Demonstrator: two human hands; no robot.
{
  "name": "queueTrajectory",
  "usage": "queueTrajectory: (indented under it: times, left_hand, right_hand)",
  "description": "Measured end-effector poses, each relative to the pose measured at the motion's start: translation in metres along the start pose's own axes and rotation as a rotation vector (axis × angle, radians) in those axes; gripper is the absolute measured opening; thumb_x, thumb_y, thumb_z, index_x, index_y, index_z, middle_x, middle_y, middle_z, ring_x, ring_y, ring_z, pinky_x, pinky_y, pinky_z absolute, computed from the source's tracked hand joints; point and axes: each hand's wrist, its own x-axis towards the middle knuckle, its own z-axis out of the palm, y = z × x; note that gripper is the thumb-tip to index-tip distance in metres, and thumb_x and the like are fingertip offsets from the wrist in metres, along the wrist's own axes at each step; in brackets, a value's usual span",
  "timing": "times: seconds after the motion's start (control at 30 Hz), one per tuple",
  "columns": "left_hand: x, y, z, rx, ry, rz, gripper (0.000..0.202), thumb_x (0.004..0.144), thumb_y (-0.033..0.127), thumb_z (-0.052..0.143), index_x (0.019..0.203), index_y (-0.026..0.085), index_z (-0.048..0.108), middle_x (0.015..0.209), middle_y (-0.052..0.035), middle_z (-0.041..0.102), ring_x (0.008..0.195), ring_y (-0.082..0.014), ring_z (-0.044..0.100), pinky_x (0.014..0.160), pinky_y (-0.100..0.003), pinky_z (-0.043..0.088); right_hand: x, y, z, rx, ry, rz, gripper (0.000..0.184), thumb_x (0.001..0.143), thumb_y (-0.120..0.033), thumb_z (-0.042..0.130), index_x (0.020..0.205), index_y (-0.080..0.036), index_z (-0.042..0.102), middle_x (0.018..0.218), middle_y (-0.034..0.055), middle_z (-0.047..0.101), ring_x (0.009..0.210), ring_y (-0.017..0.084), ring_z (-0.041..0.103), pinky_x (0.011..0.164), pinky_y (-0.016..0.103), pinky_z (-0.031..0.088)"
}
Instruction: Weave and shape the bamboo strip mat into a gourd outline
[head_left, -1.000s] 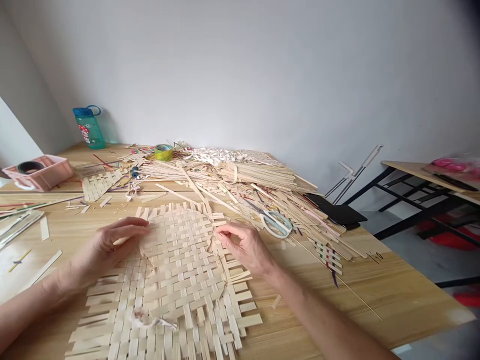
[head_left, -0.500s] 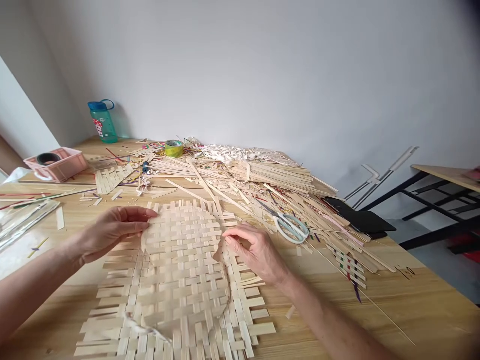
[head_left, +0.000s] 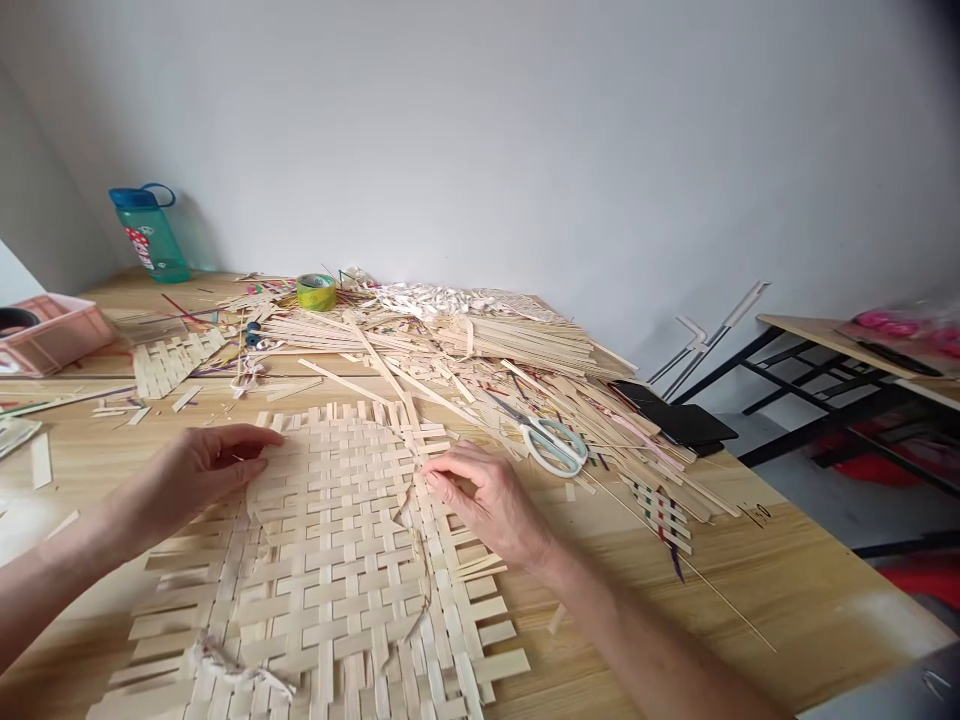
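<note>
Between your hands on the worktop (head_left: 787,590) lies the woven mat (head_left: 330,560), its long axis running from you toward the strip pile (head_left: 480,350). Your left hand (head_left: 191,475) pinches the mat's left rim, fingers closed on it. Your right hand (head_left: 484,495) nips the right rim, nearer the scissors (head_left: 551,440). Hands are apart, the mat's far end spanning the gap between them.
</note>
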Motion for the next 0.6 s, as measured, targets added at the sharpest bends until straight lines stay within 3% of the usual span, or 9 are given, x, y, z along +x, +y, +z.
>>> queueTrajectory:
  times: [0.1,0.27,0.5,0.6]
  left_hand:
    - [0.003,-0.003,0.001,-0.014,-0.007,0.021,0.057,0.061,0.06,0.076,0.104,0.022,0.079,0.109,-0.0065,0.079,0.096,-0.0264,0.071,0.081,-0.034,0.057]
    - [0.002,-0.002,0.001,-0.042,0.008,0.016,0.061,0.058,0.063,0.08,0.103,0.022,0.08,0.105,-0.0071,0.08,0.089,-0.0264,0.072,0.073,-0.034,0.06]
    - [-0.003,0.013,-0.008,-0.144,-0.088,0.057,0.052,0.066,0.061,0.081,0.105,0.027,0.08,0.12,-0.0094,0.077,0.112,-0.0305,0.071,0.098,-0.042,0.059]
    - [-0.002,0.011,-0.001,-0.021,-0.021,0.116,0.053,0.068,0.066,0.074,0.103,0.026,0.08,0.112,-0.009,0.079,0.101,-0.0292,0.075,0.087,-0.041,0.063]
  right_hand:
    - [0.0,0.002,0.0,0.007,0.011,0.004,0.018,0.099,-0.015,0.057,0.089,-0.022,0.071,0.085,0.0015,0.073,0.08,0.018,0.064,0.077,0.033,0.049]
    - [0.0,0.005,0.001,0.022,0.016,0.015,0.018,0.098,-0.014,0.056,0.09,-0.022,0.071,0.087,0.0017,0.074,0.081,0.018,0.066,0.077,0.032,0.051]
    - [0.001,0.003,-0.001,-0.003,0.015,0.02,0.019,0.099,-0.017,0.055,0.089,-0.023,0.071,0.086,0.0018,0.074,0.081,0.018,0.066,0.078,0.033,0.052]
    - [0.001,0.002,-0.001,-0.003,0.017,0.018,0.019,0.098,-0.017,0.056,0.089,-0.022,0.071,0.086,0.0019,0.074,0.081,0.018,0.066,0.078,0.033,0.053]
